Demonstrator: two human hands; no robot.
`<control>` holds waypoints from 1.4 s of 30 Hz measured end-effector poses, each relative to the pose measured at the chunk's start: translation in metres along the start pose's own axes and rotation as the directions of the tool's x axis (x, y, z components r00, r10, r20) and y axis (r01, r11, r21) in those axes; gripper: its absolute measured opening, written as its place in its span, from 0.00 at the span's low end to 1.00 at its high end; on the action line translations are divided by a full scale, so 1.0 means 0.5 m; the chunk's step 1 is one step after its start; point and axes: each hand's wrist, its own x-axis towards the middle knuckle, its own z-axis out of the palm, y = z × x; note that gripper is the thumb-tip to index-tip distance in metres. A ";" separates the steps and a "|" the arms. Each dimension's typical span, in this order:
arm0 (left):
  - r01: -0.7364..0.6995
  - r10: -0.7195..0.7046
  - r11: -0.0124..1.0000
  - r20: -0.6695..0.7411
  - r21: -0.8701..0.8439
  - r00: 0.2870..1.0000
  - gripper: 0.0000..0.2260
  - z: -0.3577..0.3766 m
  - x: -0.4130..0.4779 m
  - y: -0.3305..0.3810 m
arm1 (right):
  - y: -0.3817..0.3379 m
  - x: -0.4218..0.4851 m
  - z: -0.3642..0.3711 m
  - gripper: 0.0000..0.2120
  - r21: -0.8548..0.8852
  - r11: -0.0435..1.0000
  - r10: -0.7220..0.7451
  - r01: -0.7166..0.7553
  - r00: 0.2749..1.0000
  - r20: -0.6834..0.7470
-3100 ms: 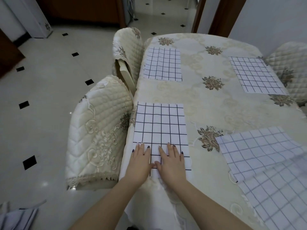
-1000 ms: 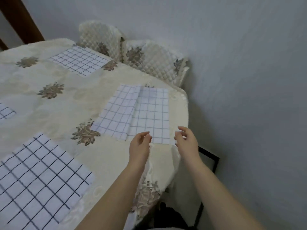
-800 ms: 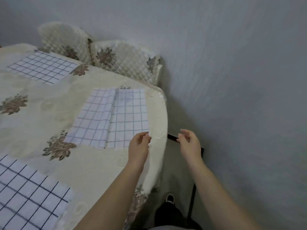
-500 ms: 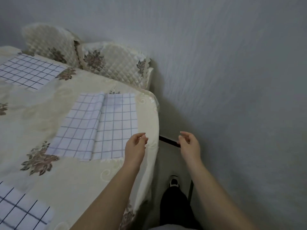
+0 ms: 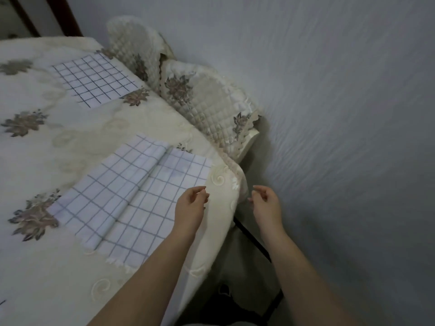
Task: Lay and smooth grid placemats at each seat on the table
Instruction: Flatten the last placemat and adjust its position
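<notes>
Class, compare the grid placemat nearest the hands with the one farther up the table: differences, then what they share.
The near white grid placemat has a raised fold along its middle; the far white grid placemat lies flat. The near one's lines look pale grey; the far one's darker. The near one lies by the left hand, the far one by a quilted chair back. Both lie on the cream floral tablecloth.
</notes>
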 end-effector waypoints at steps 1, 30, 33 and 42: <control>0.007 -0.007 1.000 -0.041 -0.013 0.999 0.08 0.001 0.009 0.006 | -0.016 0.019 0.010 0.06 -0.020 1.000 -0.009 0.010 0.999 0.045; 0.027 0.050 0.991 -0.541 0.133 0.839 0.13 -0.347 0.108 0.022 | -0.174 0.003 0.480 0.16 -0.226 0.780 -0.211 0.584 0.585 0.783; 0.131 0.118 0.874 -0.465 0.468 0.877 0.18 -0.357 0.134 -0.011 | -0.173 0.037 0.511 0.23 -0.257 0.504 -0.175 0.824 0.389 0.904; 0.373 -0.018 0.533 -0.430 0.760 0.903 0.25 -0.329 0.186 -0.049 | -0.164 0.109 0.591 0.28 -0.160 -0.091 0.154 0.983 0.173 0.973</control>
